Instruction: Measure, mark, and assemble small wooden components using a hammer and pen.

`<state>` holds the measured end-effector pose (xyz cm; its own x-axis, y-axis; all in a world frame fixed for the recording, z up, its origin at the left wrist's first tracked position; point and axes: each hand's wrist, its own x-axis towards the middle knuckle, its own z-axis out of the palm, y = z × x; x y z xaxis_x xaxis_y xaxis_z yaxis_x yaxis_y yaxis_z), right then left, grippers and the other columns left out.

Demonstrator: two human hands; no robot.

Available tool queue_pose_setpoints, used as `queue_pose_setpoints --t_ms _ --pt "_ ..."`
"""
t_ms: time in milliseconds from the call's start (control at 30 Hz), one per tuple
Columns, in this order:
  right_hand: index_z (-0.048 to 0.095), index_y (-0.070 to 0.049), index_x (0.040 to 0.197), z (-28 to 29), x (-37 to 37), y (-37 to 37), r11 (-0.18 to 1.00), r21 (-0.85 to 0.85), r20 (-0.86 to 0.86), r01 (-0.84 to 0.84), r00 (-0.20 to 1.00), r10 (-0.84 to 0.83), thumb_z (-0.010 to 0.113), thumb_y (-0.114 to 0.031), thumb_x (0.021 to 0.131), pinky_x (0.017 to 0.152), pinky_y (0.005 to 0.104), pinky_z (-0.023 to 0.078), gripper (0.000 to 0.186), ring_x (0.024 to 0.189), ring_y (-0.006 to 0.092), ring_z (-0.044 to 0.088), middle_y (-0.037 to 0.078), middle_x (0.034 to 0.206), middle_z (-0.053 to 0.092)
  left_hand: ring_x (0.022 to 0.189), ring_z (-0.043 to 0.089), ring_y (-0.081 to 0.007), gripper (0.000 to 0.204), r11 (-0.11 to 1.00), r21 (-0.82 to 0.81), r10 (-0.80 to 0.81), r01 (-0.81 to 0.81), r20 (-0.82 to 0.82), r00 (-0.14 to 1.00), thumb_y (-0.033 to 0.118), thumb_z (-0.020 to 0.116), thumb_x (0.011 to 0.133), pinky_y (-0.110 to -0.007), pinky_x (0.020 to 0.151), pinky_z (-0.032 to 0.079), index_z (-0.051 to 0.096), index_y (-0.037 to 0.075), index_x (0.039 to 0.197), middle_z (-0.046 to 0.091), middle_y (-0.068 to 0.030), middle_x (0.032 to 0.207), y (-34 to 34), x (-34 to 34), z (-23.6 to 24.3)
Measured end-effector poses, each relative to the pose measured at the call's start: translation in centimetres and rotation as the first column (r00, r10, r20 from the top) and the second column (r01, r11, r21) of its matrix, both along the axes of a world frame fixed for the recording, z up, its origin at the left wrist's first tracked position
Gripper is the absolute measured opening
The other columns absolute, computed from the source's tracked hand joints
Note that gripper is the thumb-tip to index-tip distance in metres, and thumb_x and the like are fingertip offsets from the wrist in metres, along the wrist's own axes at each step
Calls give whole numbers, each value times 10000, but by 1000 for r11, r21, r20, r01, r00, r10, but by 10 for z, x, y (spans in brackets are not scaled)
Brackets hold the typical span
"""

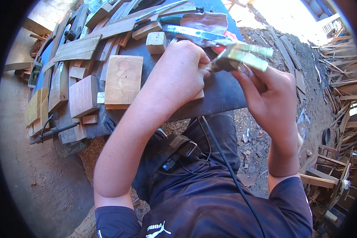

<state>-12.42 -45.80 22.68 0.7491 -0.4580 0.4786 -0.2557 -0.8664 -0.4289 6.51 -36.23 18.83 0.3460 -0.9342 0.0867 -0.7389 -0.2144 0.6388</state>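
Observation:
My left hand (184,69) is closed above the dark table, its thumb and fingers pinched on something small and pale that is mostly hidden. Close to its fingertips is the dark head of what look like pliers (248,55), with two yellow-green handles smeared by motion. My right hand (269,93) has its fingers curled round them from below. A light wooden block (123,79) lies left of my left forearm. Past my left wrist stands a smaller wooden cube (156,43). Part of another wood piece shows below my left hand.
Boards and offcuts (79,47) crowd the table's left side. A metal saw blade (194,31) and a pinkish cloth (210,22) lie at the back. A clamp (55,133) grips the near left edge. Scrap wood (347,75) is heaped at right; a black cable (226,158) crosses my lap.

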Motion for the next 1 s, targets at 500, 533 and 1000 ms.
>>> queue_pose_setpoints --t_ms 500,533,1000 --pt "777 11 1114 -6 -10 -3 993 97 -4 66 998 -66 774 -44 938 568 226 457 184 633 49 640 55 732 734 960 732 -394 188 999 -16 39 -41 -128 991 47 811 816 -437 916 578 797 -48 978 737 -253 1019 1 -6 5" --pt "779 4 1122 -12 -7 -4 991 131 -37 8 999 -3 773 -47 939 572 228 461 189 629 51 639 62 745 744 904 732 -337 222 999 -16 35 -36 -75 997 62 814 825 -405 858 587 800 -25 1029 743 -225 1007 4 -4 -1" --pt "777 50 1053 -11 -16 7 986 167 264 20 962 -64 795 3 888 515 225 383 173 552 47 547 27 629 658 858 743 -291 242 998 -55 30 -31 -26 999 74 812 844 -384 808 596 796 -21 1066 749 -207 1016 2 -4 -2"
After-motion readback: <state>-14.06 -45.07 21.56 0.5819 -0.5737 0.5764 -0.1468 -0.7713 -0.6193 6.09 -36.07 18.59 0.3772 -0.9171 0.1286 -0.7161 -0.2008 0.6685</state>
